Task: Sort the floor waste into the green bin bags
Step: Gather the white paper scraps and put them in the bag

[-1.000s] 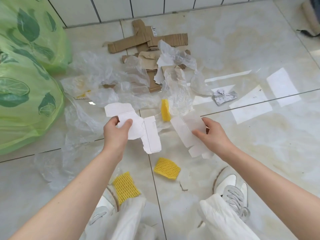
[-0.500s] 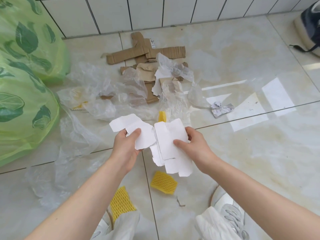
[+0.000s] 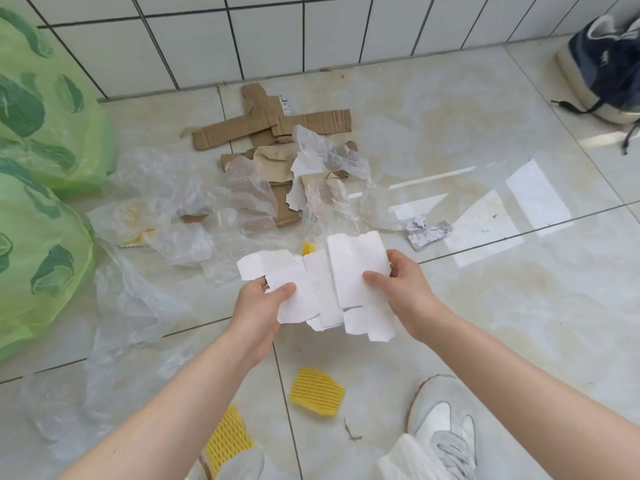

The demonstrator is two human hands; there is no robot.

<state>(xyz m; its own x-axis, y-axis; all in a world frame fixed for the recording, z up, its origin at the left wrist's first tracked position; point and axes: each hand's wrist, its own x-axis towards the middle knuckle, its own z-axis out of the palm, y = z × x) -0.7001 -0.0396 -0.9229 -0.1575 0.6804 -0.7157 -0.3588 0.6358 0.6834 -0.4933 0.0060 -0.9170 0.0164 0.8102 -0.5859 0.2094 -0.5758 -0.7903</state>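
Note:
Both hands hold white card pieces (image 3: 349, 268) above the floor, stacked and overlapping. My left hand (image 3: 259, 306) pinches the left piece by its lower edge. My right hand (image 3: 401, 292) grips the right piece, which lies over the left one. Two green bin bags with leaf print (image 3: 38, 216) stand at the left. Brown cardboard strips (image 3: 263, 123) lie near the wall. Clear plastic film (image 3: 166, 188) spreads across the floor between the bags and the cardboard. Yellow foam netting pieces (image 3: 317, 391) lie near my feet.
A crumpled printed paper scrap (image 3: 427, 232) lies right of the pile. A dark shoe (image 3: 609, 67) sits at the far right by the tiled wall (image 3: 277, 32). My own grey-white shoe (image 3: 440, 420) is at the bottom right. Another yellow net (image 3: 227, 441) lies at the bottom centre.
My right hand has brought its white card piece leftward from the floor onto the piece in my left hand. The two pieces now overlap. The view has tilted up toward the wall.

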